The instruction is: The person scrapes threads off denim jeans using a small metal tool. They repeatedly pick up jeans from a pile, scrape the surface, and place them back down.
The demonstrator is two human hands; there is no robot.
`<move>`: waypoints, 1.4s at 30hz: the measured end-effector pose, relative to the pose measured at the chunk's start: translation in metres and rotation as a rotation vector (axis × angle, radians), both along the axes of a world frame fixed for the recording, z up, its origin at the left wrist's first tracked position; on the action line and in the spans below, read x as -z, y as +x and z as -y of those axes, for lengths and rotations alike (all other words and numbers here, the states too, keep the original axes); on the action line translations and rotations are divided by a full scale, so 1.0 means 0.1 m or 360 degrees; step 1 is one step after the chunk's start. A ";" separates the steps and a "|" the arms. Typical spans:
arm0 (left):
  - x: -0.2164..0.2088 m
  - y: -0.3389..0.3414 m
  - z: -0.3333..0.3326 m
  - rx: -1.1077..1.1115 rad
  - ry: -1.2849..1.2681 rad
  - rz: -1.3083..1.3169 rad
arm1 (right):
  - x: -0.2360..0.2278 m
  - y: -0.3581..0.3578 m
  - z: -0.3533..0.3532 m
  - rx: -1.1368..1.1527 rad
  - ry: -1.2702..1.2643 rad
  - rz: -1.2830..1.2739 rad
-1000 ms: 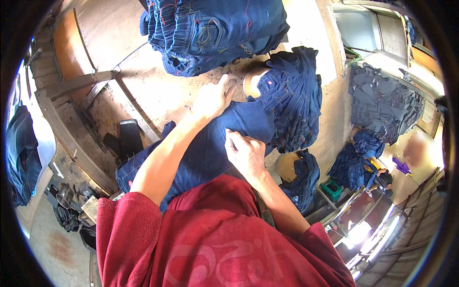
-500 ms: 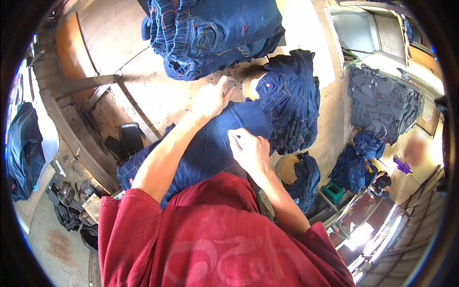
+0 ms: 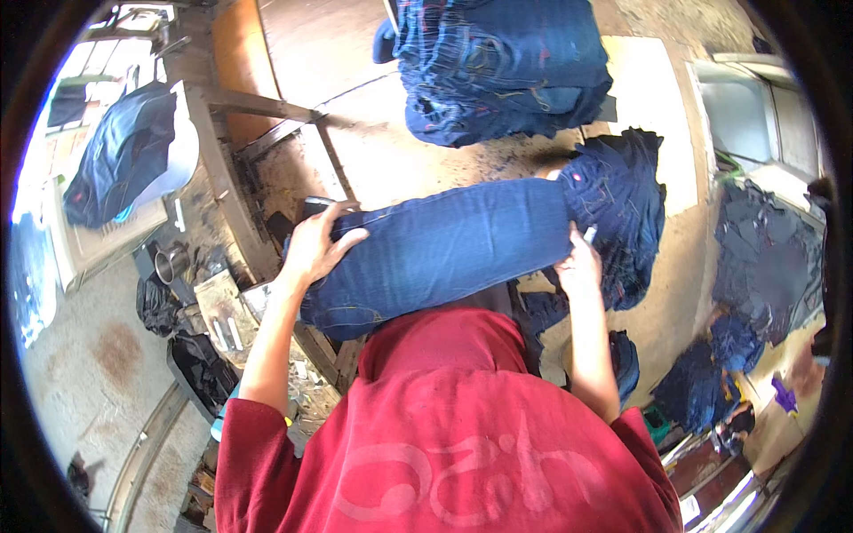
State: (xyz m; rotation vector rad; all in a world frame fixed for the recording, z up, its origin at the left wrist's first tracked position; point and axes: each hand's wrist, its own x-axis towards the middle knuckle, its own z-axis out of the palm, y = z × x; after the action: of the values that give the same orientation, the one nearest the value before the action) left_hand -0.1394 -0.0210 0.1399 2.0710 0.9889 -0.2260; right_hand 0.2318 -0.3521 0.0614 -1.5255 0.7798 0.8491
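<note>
A folded leg of dark blue denim jeans [image 3: 453, 244] stretches across in front of my chest. At its left end my left hand [image 3: 315, 244] rests on the cloth, open, thumb and fingers apart. My right hand [image 3: 580, 265] is closed on the right end, pinching its edge. A small whitish thing [image 3: 590, 234] shows at the right fingertips; its kind is too small to make out. Beyond that end hangs a bunched heap of dark jeans [image 3: 622, 191] with loose threads. The fingers' undersides are hidden.
A thick stack of jeans [image 3: 506, 71] lies on the worn tabletop [image 3: 373, 133] ahead. Left is a wooden frame [image 3: 267, 111], with a denim piece [image 3: 124, 155] on a white machine. Dark grey garments [image 3: 769, 253] and blue denim [image 3: 697, 382] lie at the right.
My hands have moved apart to the two ends of the jeans. The denim is now straighter and stretched out between them. The view has shifted left.
</note>
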 end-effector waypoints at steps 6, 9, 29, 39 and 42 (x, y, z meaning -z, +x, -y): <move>0.16 0.20 -0.03 0.0081 0.0057 0.0186 | 0.36 0.57 0.01 -0.0585 -0.0587 0.0671; 0.17 0.21 -0.09 0.0208 0.0150 0.0319 | 0.16 0.41 -0.16 -0.0810 -0.0832 0.1281; 0.49 0.17 -0.44 0.0495 0.0051 0.0658 | -0.94 -2.67 -1.86 -0.2162 -0.0473 0.1923; 0.49 0.20 -0.44 0.0425 0.0047 0.0700 | -0.94 -2.66 -1.90 -0.2243 -0.0487 0.1822; 0.50 0.19 -0.44 0.0444 0.0029 0.0691 | -0.97 -2.65 -1.88 -0.2139 -0.0424 0.1945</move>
State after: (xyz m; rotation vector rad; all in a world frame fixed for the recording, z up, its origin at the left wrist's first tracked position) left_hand -0.1200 0.0230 0.0901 2.1459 0.4425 0.0918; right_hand -0.0332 -0.1638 0.1579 -2.3201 -1.2037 0.4725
